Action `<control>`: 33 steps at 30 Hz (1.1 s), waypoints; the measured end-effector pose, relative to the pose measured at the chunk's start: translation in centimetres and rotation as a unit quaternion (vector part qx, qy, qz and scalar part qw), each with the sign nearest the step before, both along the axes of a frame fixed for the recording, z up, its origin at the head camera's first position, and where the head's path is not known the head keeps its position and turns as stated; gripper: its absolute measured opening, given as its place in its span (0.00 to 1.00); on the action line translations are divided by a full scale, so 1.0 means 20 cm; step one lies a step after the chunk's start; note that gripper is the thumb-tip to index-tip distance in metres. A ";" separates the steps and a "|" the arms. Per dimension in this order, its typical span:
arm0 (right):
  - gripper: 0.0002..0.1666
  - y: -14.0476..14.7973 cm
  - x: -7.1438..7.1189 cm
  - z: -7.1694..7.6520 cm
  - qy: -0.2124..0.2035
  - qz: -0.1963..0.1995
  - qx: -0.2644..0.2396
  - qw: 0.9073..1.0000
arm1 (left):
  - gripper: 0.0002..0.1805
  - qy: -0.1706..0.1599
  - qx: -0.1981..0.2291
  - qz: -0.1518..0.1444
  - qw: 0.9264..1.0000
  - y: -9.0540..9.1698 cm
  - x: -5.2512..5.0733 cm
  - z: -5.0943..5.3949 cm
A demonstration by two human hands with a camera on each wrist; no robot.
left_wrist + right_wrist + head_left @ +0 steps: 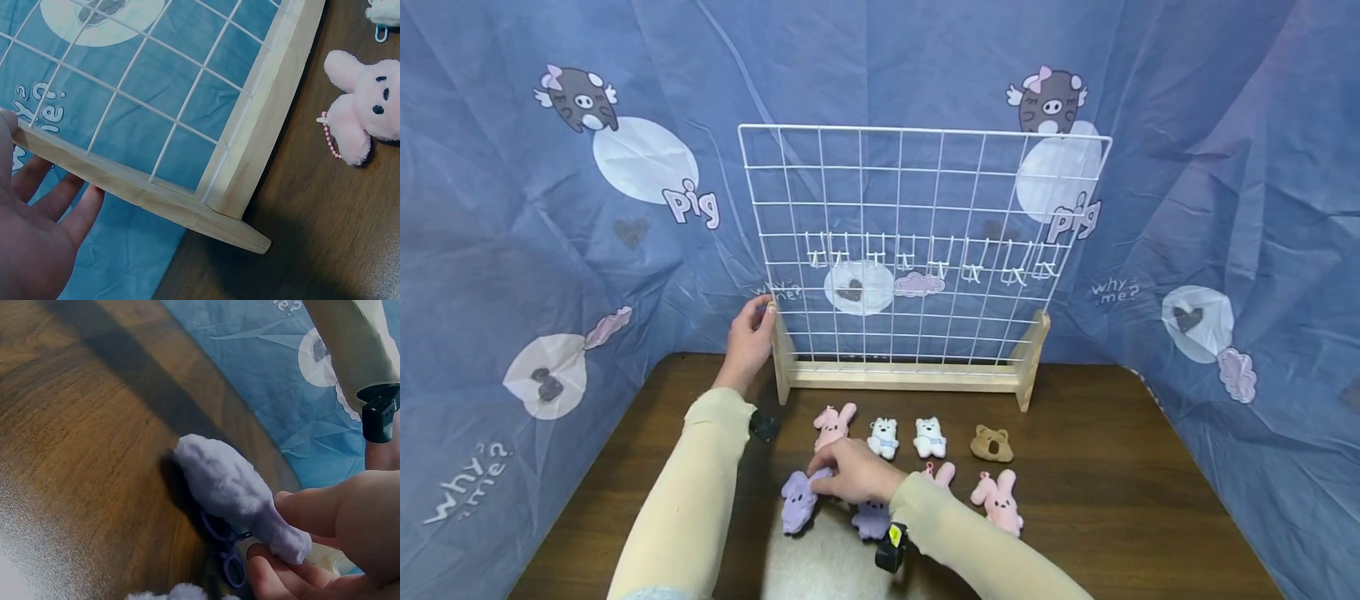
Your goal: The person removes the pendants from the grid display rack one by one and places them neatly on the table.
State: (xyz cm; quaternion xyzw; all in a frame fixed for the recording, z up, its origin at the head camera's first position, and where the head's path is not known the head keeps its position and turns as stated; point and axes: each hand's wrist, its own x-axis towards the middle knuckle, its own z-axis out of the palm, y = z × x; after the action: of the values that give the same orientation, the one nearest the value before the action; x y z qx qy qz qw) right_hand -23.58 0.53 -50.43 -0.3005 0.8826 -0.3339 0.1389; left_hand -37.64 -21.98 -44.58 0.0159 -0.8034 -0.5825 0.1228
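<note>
My left hand (751, 343) grips the wooden side leg (781, 358) of a white wire grid rack (900, 167). In the left wrist view its thumb lies on one side of the wood and its fingers on the other. At the front, my right hand (859, 471) pinches one end of a purple plush keychain (225, 478) between thumb and fingers. A purple ring clasp (234, 565) hangs beside that plush. Partly under the right hand lies a second purple plush (872, 520). Behind it is a pink rabbit plush (832, 425), partly covered by the hand.
Several white hooks (937, 269) hang in a row on the grid. Two white bear plushes (929, 438) and a brown bear plush (992, 444) lie before the rack. Two more pink rabbits (1002, 504) lie nearer on the brown table (1120, 500). Blue printed cloth (1187, 167) surrounds the table.
</note>
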 end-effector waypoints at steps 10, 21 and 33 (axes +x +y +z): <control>0.08 0.03 -0.02 0.01 -0.021 -0.013 -0.024 0.999 | 0.25 0.000 0.001 -0.003 1.000 0.00 0.00 0.00; 0.11 0.12 -0.04 0.07 -0.016 0.013 -0.069 0.997 | 0.24 0.006 0.001 -0.007 1.000 0.00 0.00 -0.01; 0.14 0.26 0.03 0.14 -0.004 0.020 -0.075 0.997 | 0.23 0.019 0.005 0.000 1.000 0.00 -0.01 -0.02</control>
State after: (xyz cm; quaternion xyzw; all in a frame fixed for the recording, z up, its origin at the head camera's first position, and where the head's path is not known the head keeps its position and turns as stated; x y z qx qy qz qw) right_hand -22.91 5.67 -47.55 -0.3260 0.8482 -0.3980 0.1261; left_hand -37.75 -21.92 -44.89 0.0053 -0.7979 -0.5869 0.1376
